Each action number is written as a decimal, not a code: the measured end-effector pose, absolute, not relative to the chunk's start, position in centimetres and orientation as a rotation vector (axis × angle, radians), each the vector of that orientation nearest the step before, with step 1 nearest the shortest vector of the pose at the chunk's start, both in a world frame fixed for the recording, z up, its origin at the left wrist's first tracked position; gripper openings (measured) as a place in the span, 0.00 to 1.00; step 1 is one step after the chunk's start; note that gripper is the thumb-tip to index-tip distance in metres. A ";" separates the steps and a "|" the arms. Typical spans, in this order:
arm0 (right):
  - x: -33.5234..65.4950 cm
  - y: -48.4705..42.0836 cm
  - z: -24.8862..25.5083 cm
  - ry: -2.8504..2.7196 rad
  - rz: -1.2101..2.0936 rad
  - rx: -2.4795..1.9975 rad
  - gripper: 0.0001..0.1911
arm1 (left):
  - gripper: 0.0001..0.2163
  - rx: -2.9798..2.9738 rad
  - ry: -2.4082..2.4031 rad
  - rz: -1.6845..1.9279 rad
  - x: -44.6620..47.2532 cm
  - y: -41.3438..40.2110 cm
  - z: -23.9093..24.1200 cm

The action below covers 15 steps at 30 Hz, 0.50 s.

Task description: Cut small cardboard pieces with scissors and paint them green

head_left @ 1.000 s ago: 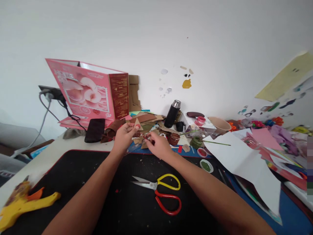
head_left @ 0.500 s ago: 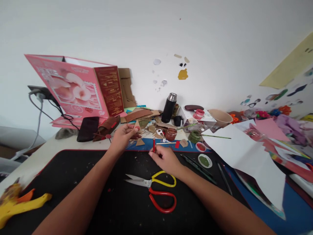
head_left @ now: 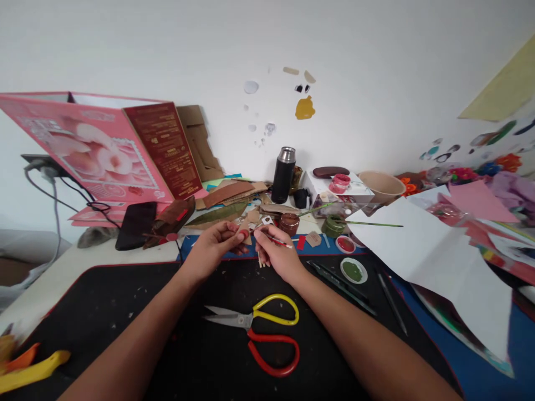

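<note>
- While the left hand [head_left: 214, 246] and the right hand [head_left: 276, 253] nearly meet over the far edge of the black mat [head_left: 188, 356], the left one has a small cardboard piece [head_left: 245, 227] pinched between thumb and fingers.
- Right one's fingers are curled around a red pencil [head_left: 281, 242], thumb on the near side.
- Key bit is how those two line up: the cardboard sits just left of the right fingertips, and the pencil's long axis runs mostly sideways, from those fingertips out to the right and slightly toward the wearer.
- Can't tell if the pencil touches the cardboard, since fingers cover its left end.
- Some little cardboard strips [head_left: 262, 260] poke out just under the right hand; held or lying loose, no idea.
- Scissors [head_left: 243, 321] lie flat on the mat between the forearms, blades pointing left and a bit apart, loops on the right. Neither hand's on them, and the right is nearer the loops.
- Brown jar [head_left: 289, 224] is just past the right hand, with a green jar [head_left: 334, 225] further right.
</note>
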State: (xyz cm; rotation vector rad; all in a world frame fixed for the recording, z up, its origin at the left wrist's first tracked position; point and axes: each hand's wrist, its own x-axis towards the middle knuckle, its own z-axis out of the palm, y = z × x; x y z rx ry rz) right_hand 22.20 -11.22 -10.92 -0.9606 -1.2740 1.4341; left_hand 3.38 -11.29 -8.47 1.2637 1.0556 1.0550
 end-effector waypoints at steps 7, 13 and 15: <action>23.0 -12.0 -12.2 -1.399 1.415 -0.929 0.17 | 0.21 1.269 1.027 0.967 4.5 -12.0 -8.5; 23.3 -11.9 -12.3 -1.431 1.345 -0.996 0.15 | 0.21 1.268 1.060 0.928 5.0 -12.1 -8.8; 23.4 -11.9 -12.0 -1.420 1.352 -1.002 0.15 | 0.22 1.237 1.051 0.934 5.1 -12.1 -8.8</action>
